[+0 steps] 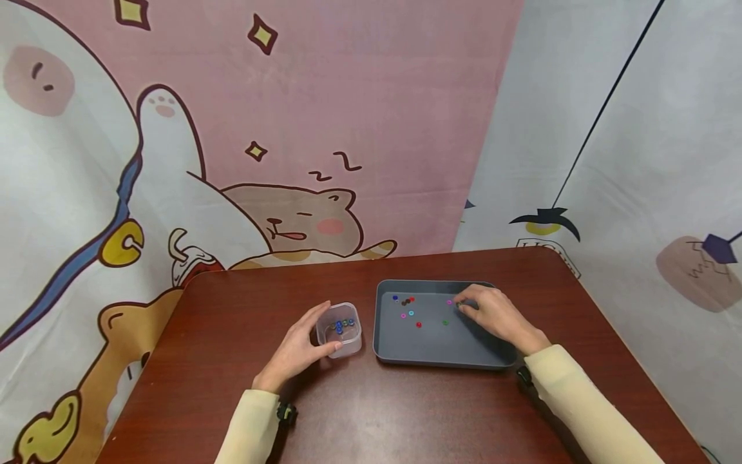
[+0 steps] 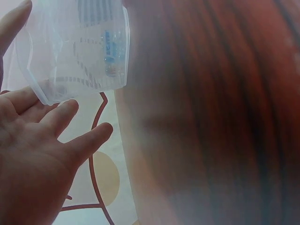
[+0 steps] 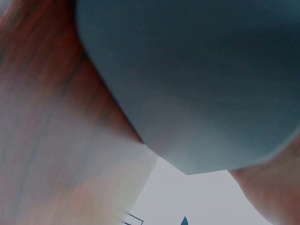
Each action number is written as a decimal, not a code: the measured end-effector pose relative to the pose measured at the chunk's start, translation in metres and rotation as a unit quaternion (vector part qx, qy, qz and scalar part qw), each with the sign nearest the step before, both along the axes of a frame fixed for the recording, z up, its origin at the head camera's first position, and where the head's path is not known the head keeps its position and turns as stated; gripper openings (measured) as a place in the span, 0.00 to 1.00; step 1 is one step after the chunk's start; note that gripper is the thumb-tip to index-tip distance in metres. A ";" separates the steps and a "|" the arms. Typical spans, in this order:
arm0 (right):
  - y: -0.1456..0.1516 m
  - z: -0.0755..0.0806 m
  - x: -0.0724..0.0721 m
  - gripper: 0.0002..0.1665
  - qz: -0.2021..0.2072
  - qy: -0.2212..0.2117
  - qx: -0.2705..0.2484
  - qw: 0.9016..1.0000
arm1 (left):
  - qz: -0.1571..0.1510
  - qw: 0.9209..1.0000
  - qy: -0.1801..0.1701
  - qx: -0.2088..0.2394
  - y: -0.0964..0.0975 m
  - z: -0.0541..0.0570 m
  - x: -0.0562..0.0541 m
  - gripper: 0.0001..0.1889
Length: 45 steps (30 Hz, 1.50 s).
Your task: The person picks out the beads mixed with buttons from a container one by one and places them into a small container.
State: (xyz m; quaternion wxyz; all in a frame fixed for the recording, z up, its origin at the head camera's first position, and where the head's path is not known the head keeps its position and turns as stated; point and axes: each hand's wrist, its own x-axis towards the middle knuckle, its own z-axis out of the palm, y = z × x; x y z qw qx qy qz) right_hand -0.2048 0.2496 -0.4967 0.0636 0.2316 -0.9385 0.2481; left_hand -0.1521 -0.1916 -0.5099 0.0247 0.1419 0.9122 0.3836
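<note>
My left hand [image 1: 298, 348] holds a clear plastic box [image 1: 350, 346] by its sides, thumb at the near side and fingers at the far side. Several blue and greenish beads [image 1: 339, 326] lie inside it. In the left wrist view the box [image 2: 61, 56] stands beside the spread fingers [image 2: 89, 140]. Over the right part of a grey tray [image 1: 429, 351], my right hand [image 1: 493, 312] pinches a small dark bead [image 1: 460, 305] between thumb and fingertips, partly hidden. A pink ring-shaped bead [image 1: 449, 302] lies close by. The right wrist view shows the tray's outer wall [image 3: 187, 93], not the fingertips.
Loose beads are scattered on the tray: a blue one [image 1: 395, 298], a red one [image 1: 419, 325], a light-blue ring [image 1: 411, 313], a green one [image 1: 446, 323] and several others. Tray and box stand apart on a brown wooden table [image 1: 232, 335]. A printed cloth [image 1: 371, 96] hangs behind.
</note>
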 end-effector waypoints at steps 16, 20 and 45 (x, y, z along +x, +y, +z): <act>-0.017 0.013 0.013 0.13 0.033 0.030 -0.041 0.998 | 0.004 1.000 -0.003 -0.001 0.000 -0.001 0.000 0.50; -0.023 0.015 0.015 0.14 0.041 0.033 -0.046 0.998 | 0.005 1.000 -0.003 -0.001 0.000 -0.001 0.000 0.50; -0.070 0.022 0.023 0.15 0.057 0.054 -0.088 0.993 | -0.001 1.000 0.001 0.008 -0.001 -0.002 -0.001 0.51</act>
